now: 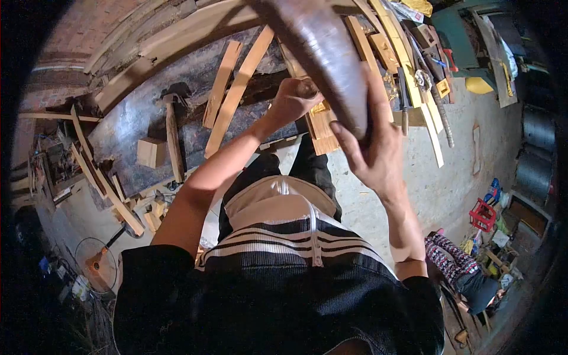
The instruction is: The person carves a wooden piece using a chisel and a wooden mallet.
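Note:
My right hand [378, 151] is closed around the lower end of a thick, dark, worn wooden mallet [331, 65]. The mallet is raised close to the camera and blurred, and its upper end leaves the top of the view. My left hand [291, 105] makes a fist around an upright chisel [307, 89]; only its round wooden handle end shows, and the blade is hidden. Just below that fist lies a timber piece [322, 127] with yellow, cut-looking wood near it. The mallet covers part of this timber.
A hammer [174, 139] and a wooden block [151, 152] rest on the dark bench surface [133, 133] to the left. Two wood strips [239, 92] lie nearby. Long timbers [429, 127] are at right. A fan [94, 265], a red crate [483, 215] and another person [452, 260] are farther off.

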